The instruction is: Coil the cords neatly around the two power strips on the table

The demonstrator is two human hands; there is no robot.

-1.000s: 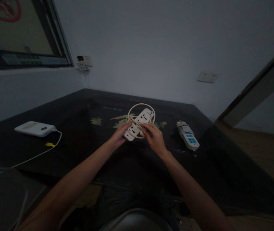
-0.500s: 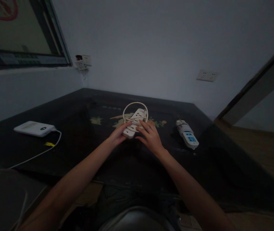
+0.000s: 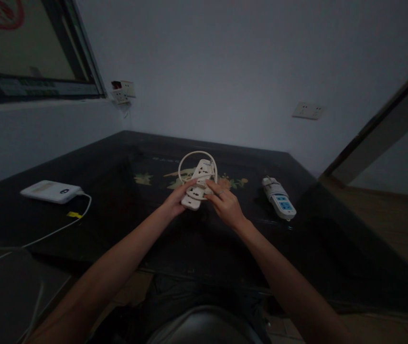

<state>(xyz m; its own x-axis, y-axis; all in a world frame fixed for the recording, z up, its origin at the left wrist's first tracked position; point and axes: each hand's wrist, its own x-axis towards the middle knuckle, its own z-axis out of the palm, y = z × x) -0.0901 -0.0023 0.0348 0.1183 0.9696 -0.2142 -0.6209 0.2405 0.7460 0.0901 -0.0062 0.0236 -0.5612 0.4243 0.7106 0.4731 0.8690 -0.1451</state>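
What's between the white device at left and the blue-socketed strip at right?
The head view shows the left hand, the right hand, a white power strip with looped cord, and painted flowers.

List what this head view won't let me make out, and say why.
All in the head view:
Left hand: some fingers are hidden by the white power strip.
Right hand: too dim and small to tell whether it pinches the cream cord or only presses it.
Faint lettering on the black table: too small and dim to read.
White cable: cut off by the left edge.
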